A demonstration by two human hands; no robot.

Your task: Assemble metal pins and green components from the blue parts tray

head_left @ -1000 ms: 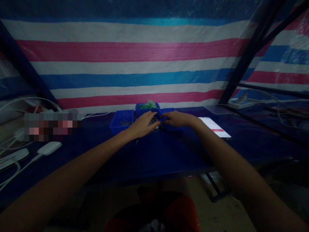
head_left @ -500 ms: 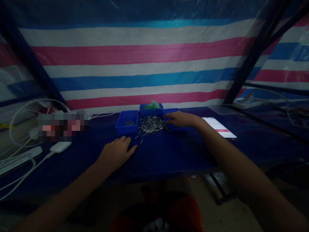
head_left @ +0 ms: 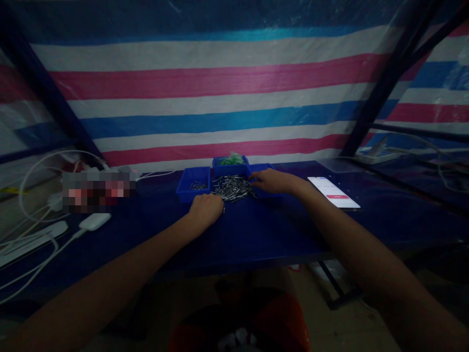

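Observation:
A heap of thin silver metal pins (head_left: pixel 234 188) lies on the blue table among blue plastic bins. At its front left is my left hand (head_left: pixel 207 209), back up, fingers curled down and closed, with the bright end of one pin showing by the fingertips. My right hand (head_left: pixel 273 181) rests at the heap's right edge, over the right bin (head_left: pixel 266 167). Its fingers are bent inward toward the pins; anything between them is too small to make out. A few short metal pieces (head_left: pixel 198 186) lie in the left bin (head_left: pixel 183 182).
Behind the heap, the back bin (head_left: pixel 220 167) holds green plastic stuff (head_left: pixel 232 159). A lit phone (head_left: pixel 333 192) lies right of my right forearm. White cables (head_left: pixel 54 249) and a white adapter (head_left: pixel 95 221) are at left. Dark metal posts (head_left: pixel 379 93) flank the striped sheet (head_left: pixel 220 88).
My left hand has moved right and forward to the heap's front edge, and its spread fingers have curled over a loose pin there. My right hand has barely moved.

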